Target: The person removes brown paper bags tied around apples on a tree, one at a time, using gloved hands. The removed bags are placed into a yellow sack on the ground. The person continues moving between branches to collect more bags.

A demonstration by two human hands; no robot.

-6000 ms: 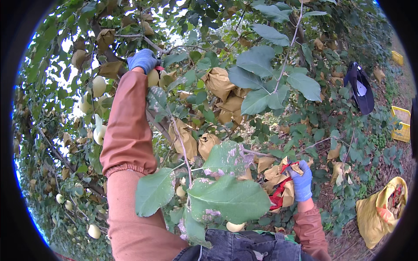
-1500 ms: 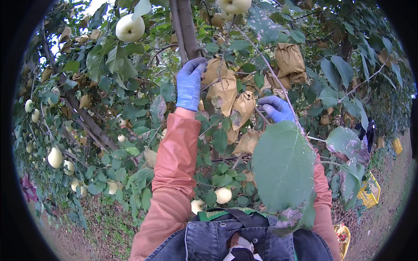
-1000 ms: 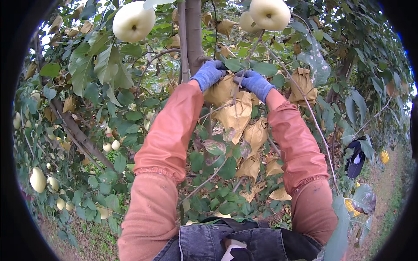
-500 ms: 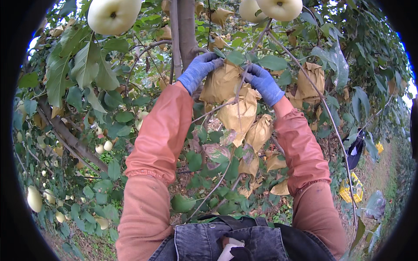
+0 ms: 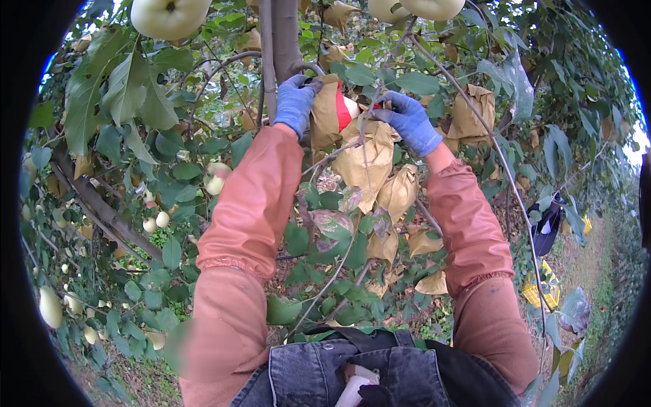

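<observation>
My left hand, in a blue glove, is closed on the left side of a brown paper fruit bag beside the trunk. The bag is torn open, and a red inner lining shows in the gap. Part of a pale fruit is uncovered there. My right hand, also gloved in blue, pinches at the bag's right side, with a scrap of red at its fingertips. Just below hangs another paper bag, still wrapped, and a smaller paper bag hangs beside it.
A grey trunk rises behind my left hand. A thin branch slants down past my right arm. Pale bare fruit hangs at the top left. A yellow crate and a dark cloth item are at the right.
The paper bag between my hands has been torn open, baring red lining and pale fruit. My left hand has shifted slightly left, and the right hand slightly right.
</observation>
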